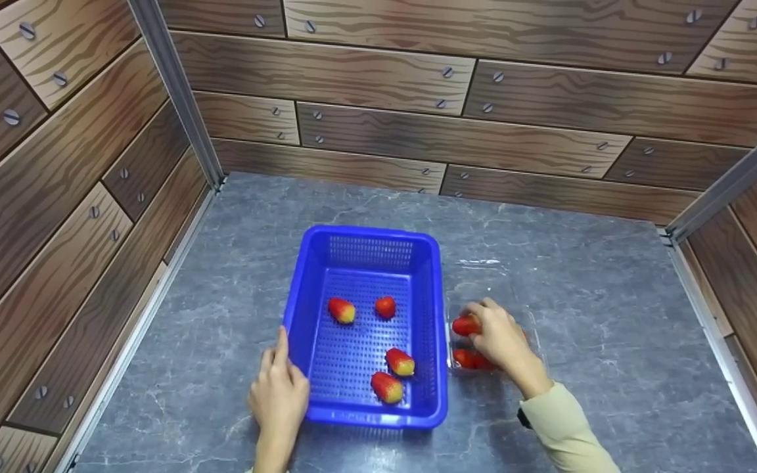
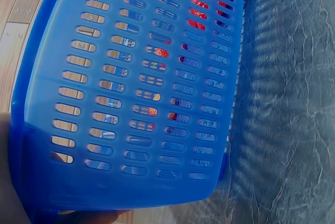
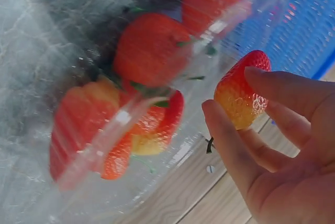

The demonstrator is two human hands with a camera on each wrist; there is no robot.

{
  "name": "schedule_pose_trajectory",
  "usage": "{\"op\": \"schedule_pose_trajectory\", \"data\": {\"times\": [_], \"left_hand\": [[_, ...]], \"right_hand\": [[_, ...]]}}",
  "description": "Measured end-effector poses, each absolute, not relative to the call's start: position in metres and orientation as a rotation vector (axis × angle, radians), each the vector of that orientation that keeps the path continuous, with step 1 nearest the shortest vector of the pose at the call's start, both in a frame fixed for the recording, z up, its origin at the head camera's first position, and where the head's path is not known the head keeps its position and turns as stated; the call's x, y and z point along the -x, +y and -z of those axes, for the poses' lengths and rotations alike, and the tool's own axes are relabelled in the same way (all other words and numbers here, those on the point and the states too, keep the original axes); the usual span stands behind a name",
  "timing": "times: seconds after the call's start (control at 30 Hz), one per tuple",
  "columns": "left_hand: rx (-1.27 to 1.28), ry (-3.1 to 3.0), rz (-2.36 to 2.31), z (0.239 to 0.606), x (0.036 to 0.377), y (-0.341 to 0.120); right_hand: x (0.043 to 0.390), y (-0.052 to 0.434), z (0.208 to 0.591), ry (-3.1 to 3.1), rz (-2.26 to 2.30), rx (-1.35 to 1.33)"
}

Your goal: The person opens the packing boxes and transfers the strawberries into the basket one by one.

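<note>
My right hand (image 1: pixel 502 338) pinches a strawberry (image 3: pixel 243 90), red with a yellow end, between thumb and fingertips. It is above a clear plastic box (image 3: pixel 123 116), where several red strawberries (image 3: pixel 152 48) lie, partly seen through the plastic wall. To the left stands a blue perforated basket (image 1: pixel 443 328) with several strawberries (image 1: pixel 386 387) spread over its floor. My left hand (image 1: pixel 278 391) holds the basket's left rim near the front corner, index finger stretched along the side. The left wrist view is mostly filled by the slotted basket wall (image 2: pixel 120 182).
A grey marbled tabletop (image 1: pixel 207 315) lies under everything. Wood-patterned panels (image 1: pixel 378 118) enclose the back and sides, with metal corner posts (image 1: pixel 181 92). The box stands close against the basket's right side; its transparent lid (image 1: pixel 480 263) extends behind it.
</note>
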State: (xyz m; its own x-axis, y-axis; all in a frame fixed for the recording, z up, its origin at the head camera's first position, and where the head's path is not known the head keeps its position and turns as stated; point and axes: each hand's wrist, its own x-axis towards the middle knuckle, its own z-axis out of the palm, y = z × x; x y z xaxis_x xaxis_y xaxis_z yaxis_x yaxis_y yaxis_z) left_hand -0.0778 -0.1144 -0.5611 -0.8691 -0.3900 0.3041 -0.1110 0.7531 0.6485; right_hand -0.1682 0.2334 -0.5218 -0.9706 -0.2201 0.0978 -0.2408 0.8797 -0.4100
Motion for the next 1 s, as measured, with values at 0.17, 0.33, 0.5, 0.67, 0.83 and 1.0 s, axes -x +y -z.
{"op": "schedule_pose_trajectory", "data": {"times": [0.17, 0.33, 0.5, 0.67, 0.83, 1.0], "left_hand": [[-0.381, -2.521, 0.895, 0.561, 0.078, -0.115], [-0.381, -2.513, 0.904, 0.561, 0.078, -0.115], [-0.385, -2.508, 0.902, 0.561, 0.078, -0.115], [-0.383, -2.514, 0.911, 0.561, 0.078, -0.114], [-0.379, -2.514, 0.902, 0.561, 0.078, -0.113], [-0.383, -2.511, 0.89, 0.561, 0.078, -0.114]], "right_hand": [[0.167, 0.228, 0.508, -2.97, -0.679, -0.35], [0.165, 0.219, 0.494, -2.891, -0.679, -0.393], [0.16, 0.206, 0.479, -2.821, -0.713, -0.447], [0.154, 0.19, 0.467, -2.795, -0.797, -0.515], [0.149, 0.175, 0.463, -2.778, -0.904, -0.622], [0.142, 0.154, 0.468, -2.816, -0.986, -0.709]]}}
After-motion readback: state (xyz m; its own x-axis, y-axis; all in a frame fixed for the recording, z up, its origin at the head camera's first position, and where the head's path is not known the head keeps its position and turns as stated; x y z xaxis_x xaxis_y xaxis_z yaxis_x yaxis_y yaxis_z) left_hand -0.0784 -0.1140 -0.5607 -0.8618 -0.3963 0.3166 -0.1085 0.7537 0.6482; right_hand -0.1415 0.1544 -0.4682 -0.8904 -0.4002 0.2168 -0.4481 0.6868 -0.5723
